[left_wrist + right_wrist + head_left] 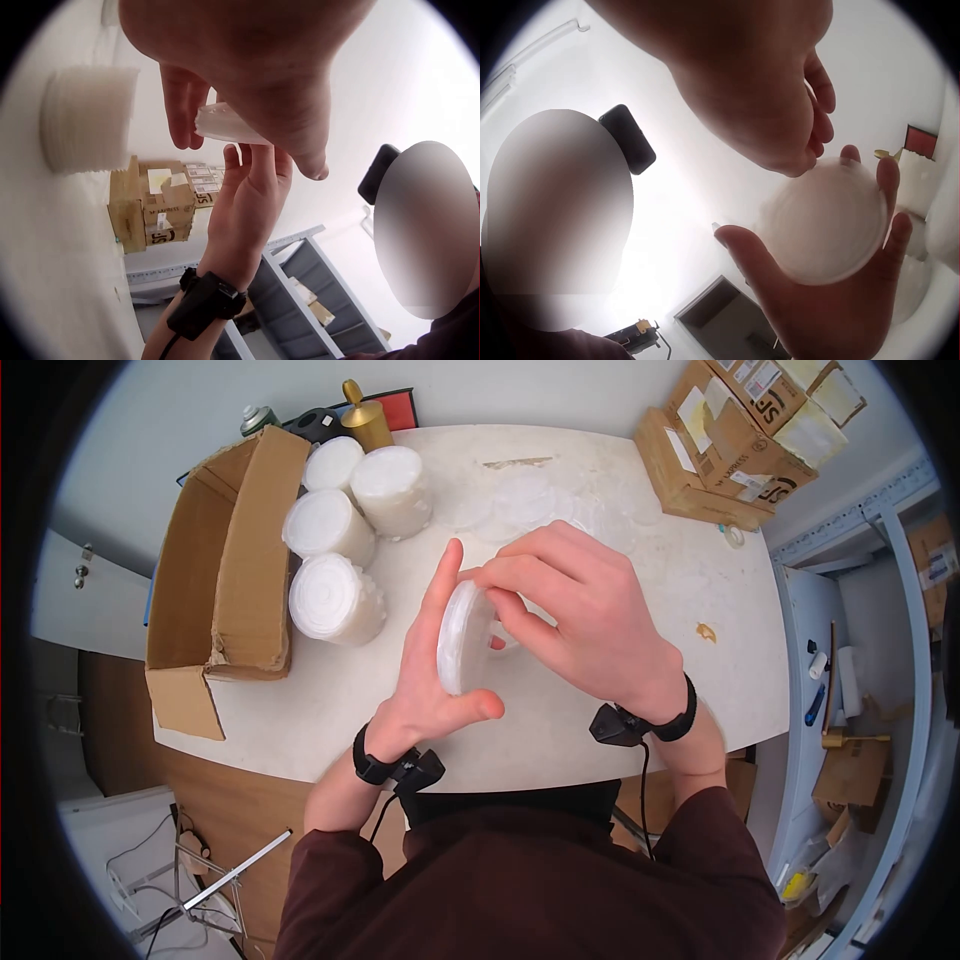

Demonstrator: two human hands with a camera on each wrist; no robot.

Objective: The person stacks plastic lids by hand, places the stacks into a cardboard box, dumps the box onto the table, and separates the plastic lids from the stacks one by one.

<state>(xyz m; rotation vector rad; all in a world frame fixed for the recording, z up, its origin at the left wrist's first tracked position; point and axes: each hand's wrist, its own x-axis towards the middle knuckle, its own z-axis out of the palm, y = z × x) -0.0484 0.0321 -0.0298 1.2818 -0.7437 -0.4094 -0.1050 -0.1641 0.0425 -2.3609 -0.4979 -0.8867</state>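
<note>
My left hand (pixel 415 665) is held up over the table with fingers and thumb spread. A short stack of round, translucent white plastic lids (pixel 461 640) stands on edge against its palm. In the right wrist view the lids (pixel 825 221) show face-on, with the left fingertips behind their rim and the thumb apart from them. My right hand (pixel 585 605) pinches the top rim of the lids between thumb and fingers. Its fingertips are partly hidden behind the hand in the right wrist view.
Several tall stacks of lids (pixel 335 600) stand at the table's left, beside an open cardboard box (pixel 255 560). Loose clear lids (pixel 545 500) lie at the back. Taped cartons (pixel 700 455) fill the back right corner; a brass-coloured container (pixel 367 422) is at the back left.
</note>
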